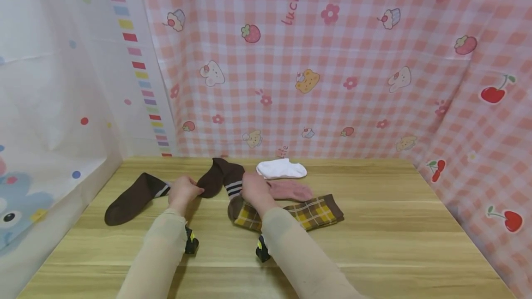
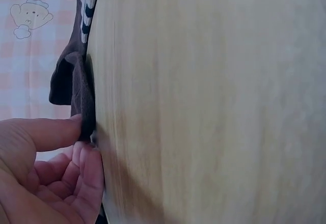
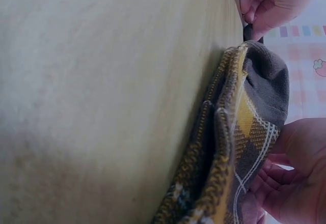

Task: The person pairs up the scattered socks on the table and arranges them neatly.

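A brown sock [image 1: 211, 180] with a striped cuff lies bent mid-table. My left hand [image 1: 184, 193] pinches its toe end between thumb and fingers; the left wrist view shows the thumb [image 2: 56, 132] on the dark fabric. At the striped cuff [image 1: 234, 189], my right hand [image 1: 256, 192] grips the sock's other end, its fingertips partly hidden. Plaid yellow-brown socks [image 1: 313, 213] lie under and beside my right wrist; in the right wrist view a plaid sock [image 3: 249, 127] stands before my right hand [image 3: 298, 170]. A second brown sock [image 1: 130, 202] with a striped cuff lies left of my left hand.
Behind my right hand lie a white ankle sock [image 1: 281, 169] and a pink sock [image 1: 291, 190]. The wooden table [image 1: 382, 239] ends at a pink checked cloth [image 1: 353, 59] at the back, with a white cloth [image 1: 50, 91] along the left.
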Demonstrator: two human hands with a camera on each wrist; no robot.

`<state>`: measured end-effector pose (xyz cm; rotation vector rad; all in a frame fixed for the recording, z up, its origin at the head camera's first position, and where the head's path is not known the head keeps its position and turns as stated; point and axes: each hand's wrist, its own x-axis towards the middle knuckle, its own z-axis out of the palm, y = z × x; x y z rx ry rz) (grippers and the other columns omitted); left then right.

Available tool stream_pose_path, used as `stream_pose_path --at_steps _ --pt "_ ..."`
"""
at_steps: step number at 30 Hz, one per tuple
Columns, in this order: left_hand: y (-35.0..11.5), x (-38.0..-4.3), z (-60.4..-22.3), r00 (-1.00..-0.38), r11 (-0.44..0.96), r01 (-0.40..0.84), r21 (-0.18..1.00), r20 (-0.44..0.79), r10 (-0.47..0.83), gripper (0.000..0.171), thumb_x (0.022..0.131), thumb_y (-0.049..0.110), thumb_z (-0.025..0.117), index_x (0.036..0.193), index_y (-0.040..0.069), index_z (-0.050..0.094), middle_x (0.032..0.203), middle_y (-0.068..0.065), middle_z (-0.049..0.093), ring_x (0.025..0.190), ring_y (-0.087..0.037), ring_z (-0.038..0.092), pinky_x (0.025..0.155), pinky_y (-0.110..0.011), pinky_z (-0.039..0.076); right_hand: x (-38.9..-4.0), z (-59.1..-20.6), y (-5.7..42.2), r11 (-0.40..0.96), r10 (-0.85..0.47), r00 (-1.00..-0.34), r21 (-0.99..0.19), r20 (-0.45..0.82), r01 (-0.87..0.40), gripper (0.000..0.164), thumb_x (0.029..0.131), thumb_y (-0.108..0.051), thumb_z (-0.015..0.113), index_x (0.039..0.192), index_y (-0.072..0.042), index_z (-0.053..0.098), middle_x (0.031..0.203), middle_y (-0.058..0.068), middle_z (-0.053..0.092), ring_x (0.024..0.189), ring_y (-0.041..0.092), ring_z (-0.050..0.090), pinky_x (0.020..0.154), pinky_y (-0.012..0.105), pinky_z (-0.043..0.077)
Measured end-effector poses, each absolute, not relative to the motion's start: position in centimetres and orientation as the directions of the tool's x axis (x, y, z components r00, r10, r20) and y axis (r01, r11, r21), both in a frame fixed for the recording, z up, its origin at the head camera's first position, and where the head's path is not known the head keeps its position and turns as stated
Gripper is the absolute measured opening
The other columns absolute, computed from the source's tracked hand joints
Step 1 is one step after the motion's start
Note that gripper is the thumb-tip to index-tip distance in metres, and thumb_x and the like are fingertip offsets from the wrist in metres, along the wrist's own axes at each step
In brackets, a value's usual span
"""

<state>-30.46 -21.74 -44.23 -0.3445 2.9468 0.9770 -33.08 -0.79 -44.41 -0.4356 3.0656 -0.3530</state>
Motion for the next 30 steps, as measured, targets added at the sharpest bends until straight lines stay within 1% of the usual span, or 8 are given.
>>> stream_pose_path --at_steps 7,9,13,17,20,25,27,30 --pt "-21.8 -30.7 -44.8 -0.976 0.75 -0.204 0.63 -0.067 -0.209 0.017 0.088 0.017 0.069 0.089 0.001 0.065 0.076 -0.009 0.064 0.068 -0.023 0.06 0.07 -0.042 0.048 -33.0 -44.6 -1.0 0.936 -0.236 -0.972 -0.272 -0.009 -0.225 0.015 0.091 -0.007 0.065 0.105 -0.004 0.068 0.1 0.011 0.069 0.093 0.025 0.066 0.077 0.04 0.055" --pt "-21.8 -30.8 -45.0 -0.974 0.72 -0.202 0.664 -0.062 -0.216 0.015 0.089 0.015 0.069 0.086 0.001 0.064 0.076 -0.009 0.064 0.068 -0.022 0.061 0.067 -0.038 0.048 -33.0 -44.6 -1.1 0.934 -0.234 -0.972 -0.279 -0.006 -0.223 0.014 0.092 -0.006 0.062 0.104 -0.003 0.068 0.101 0.011 0.069 0.093 0.025 0.066 0.078 0.04 0.055" --pt "-21.9 -30.9 -45.2 -0.97 0.633 -0.198 0.749 -0.056 -0.237 0.013 0.089 0.008 0.068 0.085 -0.002 0.06 0.084 -0.013 0.064 0.067 -0.017 0.064 0.065 -0.031 0.051 -33.0 -44.7 -1.1 0.933 -0.238 -0.971 -0.28 -0.009 -0.226 0.014 0.094 -0.005 0.06 0.104 -0.003 0.069 0.103 0.011 0.07 0.095 0.024 0.066 0.081 0.039 0.054" --pt "-22.1 -31.2 -45.6 -0.968 0.543 -0.19 0.818 -0.064 -0.242 0.011 0.088 0.001 0.067 0.088 -0.006 0.059 0.09 -0.017 0.061 0.063 -0.011 0.065 0.061 -0.026 0.055 -32.9 -44.6 -1.1 0.933 -0.234 -0.972 -0.285 -0.018 -0.219 0.014 0.094 -0.005 0.06 0.104 -0.003 0.069 0.103 0.011 0.069 0.095 0.023 0.066 0.082 0.037 0.053" --pt "-22.4 -31.4 -45.8 -0.966 0.47 -0.192 0.862 -0.082 -0.245 0.012 0.088 -0.002 0.065 0.096 -0.01 0.059 0.093 -0.018 0.06 0.061 -0.008 0.064 0.059 -0.024 0.056 -32.9 -44.6 -1.1 0.932 -0.224 -0.975 -0.295 -0.013 -0.21 0.012 0.093 -0.005 0.061 0.102 -0.004 0.07 0.103 0.01 0.07 0.094 0.023 0.066 0.082 0.038 0.054" --pt "-22.7 -31.3 -45.7 -0.961 0.389 -0.19 0.901 -0.09 -0.26 0.019 0.09 -0.004 0.061 0.106 -0.014 0.06 0.099 -0.023 0.061 0.062 -0.009 0.064 0.061 -0.024 0.057 -32.9 -44.5 -1.0 0.924 -0.214 -0.977 -0.32 0.021 -0.209 0.01 0.09 -0.004 0.062 0.091 -0.005 0.072 0.096 0.009 0.071 0.089 0.023 0.066 0.078 0.037 0.054" --pt "-22.7 -31.1 -45.5 -0.958 0.356 -0.186 0.916 -0.088 -0.274 0.021 0.09 -0.005 0.06 0.109 -0.015 0.06 0.103 -0.026 0.061 0.062 -0.01 0.064 0.062 -0.025 0.057 -33.0 -44.5 -0.9 0.911 -0.204 -0.978 -0.357 0.037 -0.204 0.011 0.089 -0.003 0.062 0.091 -0.006 0.073 0.095 0.008 0.071 0.09 0.023 0.066 0.08 0.035 0.053" --pt "-22.8 -30.9 -45.2 -0.952 0.329 -0.178 0.928 -0.078 -0.295 0.023 0.09 -0.005 0.06 0.111 -0.016 0.061 0.105 -0.027 0.061 0.063 -0.01 0.063 0.061 -0.025 0.057 -33.2 -44.6 -0.7 0.869 -0.171 -0.984 -0.465 0.041 -0.17 0.014 0.09 -0.004 0.061 0.097 -0.006 0.073 0.099 0.007 0.071 0.095 0.023 0.065 0.086 0.034 0.052"
